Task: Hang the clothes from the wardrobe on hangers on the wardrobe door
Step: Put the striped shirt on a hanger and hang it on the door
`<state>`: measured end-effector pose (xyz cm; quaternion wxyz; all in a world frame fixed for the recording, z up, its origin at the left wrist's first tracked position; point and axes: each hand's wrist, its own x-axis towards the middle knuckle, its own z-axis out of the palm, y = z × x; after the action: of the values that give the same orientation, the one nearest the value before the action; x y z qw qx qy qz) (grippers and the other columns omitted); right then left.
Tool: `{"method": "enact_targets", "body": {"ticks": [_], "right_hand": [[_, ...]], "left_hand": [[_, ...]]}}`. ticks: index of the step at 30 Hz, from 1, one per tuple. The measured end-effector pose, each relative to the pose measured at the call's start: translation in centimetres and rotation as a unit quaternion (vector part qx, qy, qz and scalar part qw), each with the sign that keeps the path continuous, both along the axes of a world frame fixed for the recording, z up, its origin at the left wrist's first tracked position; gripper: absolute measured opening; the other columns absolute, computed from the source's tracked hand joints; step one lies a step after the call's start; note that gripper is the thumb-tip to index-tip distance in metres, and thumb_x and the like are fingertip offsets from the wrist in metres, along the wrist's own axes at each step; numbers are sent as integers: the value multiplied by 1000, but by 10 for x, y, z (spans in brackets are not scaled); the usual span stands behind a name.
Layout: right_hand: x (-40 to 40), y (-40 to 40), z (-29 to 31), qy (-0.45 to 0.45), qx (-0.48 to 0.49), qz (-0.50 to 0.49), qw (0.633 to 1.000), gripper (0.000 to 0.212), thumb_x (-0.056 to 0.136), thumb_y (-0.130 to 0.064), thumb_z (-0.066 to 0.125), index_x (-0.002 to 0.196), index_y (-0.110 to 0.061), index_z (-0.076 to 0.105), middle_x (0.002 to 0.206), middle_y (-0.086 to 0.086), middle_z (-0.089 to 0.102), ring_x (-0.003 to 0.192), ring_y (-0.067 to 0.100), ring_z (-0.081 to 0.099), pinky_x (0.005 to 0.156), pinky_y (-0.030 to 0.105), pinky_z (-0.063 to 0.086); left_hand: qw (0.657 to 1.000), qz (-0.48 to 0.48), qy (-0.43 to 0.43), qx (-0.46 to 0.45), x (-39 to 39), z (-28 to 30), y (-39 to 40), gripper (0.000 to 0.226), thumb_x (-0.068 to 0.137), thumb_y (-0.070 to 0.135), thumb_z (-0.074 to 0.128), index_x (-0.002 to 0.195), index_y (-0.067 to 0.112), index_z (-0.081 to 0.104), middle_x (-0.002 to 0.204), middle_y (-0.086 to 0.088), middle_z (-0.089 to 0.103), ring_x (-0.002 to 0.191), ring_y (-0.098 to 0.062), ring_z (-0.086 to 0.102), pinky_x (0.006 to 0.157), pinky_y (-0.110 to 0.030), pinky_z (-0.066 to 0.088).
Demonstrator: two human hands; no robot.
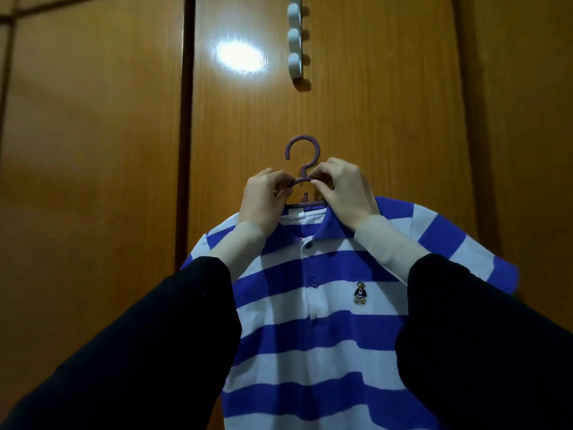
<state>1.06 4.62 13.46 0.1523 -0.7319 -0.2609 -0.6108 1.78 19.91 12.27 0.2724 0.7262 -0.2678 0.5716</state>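
A blue-and-white striped polo shirt (322, 336) hangs on a purple plastic hanger (302, 150), held up in front of the closed wooden wardrobe door (372, 119). My left hand (263, 197) grips the hanger's left shoulder bar. On the right side, my right hand (344, 189) pinches the hanger just below its neck, by the shirt's collar. The hanger's hook stands free, well below a white rack of round pegs (294, 41) that hangs down the door.
A dark gap (186, 119) separates this door from the neighbouring wooden door (93, 150) on the left. Bright light glares off the door (238, 57) beside the peg rack. My black sleeves fill the lower corners.
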Motion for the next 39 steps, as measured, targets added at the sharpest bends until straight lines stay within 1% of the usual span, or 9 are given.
{"method": "enact_targets", "body": {"ticks": [4, 8, 10, 15, 19, 24, 27, 33, 39], "right_hand": [[10, 15, 44, -58, -6, -15, 998, 14, 87, -11, 61, 99, -6, 66, 99, 9, 65, 91, 21, 61, 79, 33, 52], [11, 25, 82, -101, -9, -26, 995, 15, 87, -11, 61, 100, -6, 66, 100, 10, 65, 92, 20, 61, 79, 28, 51], [9, 27, 99, -121, -10, -30, 992, 16, 87, -11, 62, 101, -6, 66, 101, 11, 65, 93, 20, 61, 79, 26, 49], [4, 26, 136, -159, 0, -50, 986, 15, 86, -12, 63, 99, -8, 67, 101, 9, 66, 92, 20, 61, 81, 32, 52], [6, 21, 151, -134, 13, -68, 989, 19, 86, -13, 64, 104, -9, 67, 106, 9, 66, 97, 20, 61, 86, 33, 52], [14, 18, 150, -118, 13, -86, 989, 21, 86, -15, 63, 106, -10, 67, 109, 9, 66, 100, 19, 61, 87, 31, 52], [17, 17, 145, -117, 14, -81, 990, 20, 87, -15, 62, 106, -10, 67, 108, 8, 66, 99, 18, 61, 83, 26, 50], [15, 15, 143, -114, 25, -73, 990, 19, 88, -15, 61, 106, -12, 67, 107, 6, 67, 95, 16, 61, 82, 26, 50], [18, 6, 138, -106, 73, -50, 990, 19, 88, -24, 61, 102, -13, 64, 105, 7, 63, 96, 17, 58, 80, 25, 47]], "left_hand": [[998, -1, -62, 5, 16, 44, 16, 21, 86, 5, 61, 106, 7, 67, 102, -8, 65, 88, -12, 58, 78, -17, 47], [992, -5, -130, -2, 25, 81, 22, 20, 86, 4, 61, 105, 7, 66, 101, -9, 65, 89, -18, 60, 81, -28, 52], [987, -5, -158, 1, 25, 98, 24, 20, 86, 3, 61, 105, 6, 66, 101, -10, 65, 88, -19, 61, 79, -27, 52], [979, -8, -202, 7, 19, 137, 23, 19, 87, 5, 60, 104, 6, 66, 103, -9, 65, 89, -16, 61, 79, -20, 49], [980, 17, -195, 21, 23, 153, 16, 18, 88, 7, 59, 104, 7, 67, 103, -9, 65, 88, -17, 60, 75, -18, 45], [984, 11, -179, 15, 35, 149, 11, 19, 87, 6, 59, 104, 6, 68, 102, -12, 65, 89, -23, 61, 80, -31, 50], [983, 0, -183, 8, 40, 142, 10, 19, 87, 6, 59, 104, 7, 68, 102, -11, 65, 90, -23, 60, 82, -36, 52], [986, -16, -164, -1, 37, 140, 9, 20, 89, 6, 57, 106, 8, 67, 104, -9, 64, 92, -21, 60, 84, -31, 51], [985, 24, -169, -4, 37, 133, 17, 24, 94, 6, 45, 110, 7, 64, 108, -11, 60, 101, -22, 52, 81, -22, 37]]}}
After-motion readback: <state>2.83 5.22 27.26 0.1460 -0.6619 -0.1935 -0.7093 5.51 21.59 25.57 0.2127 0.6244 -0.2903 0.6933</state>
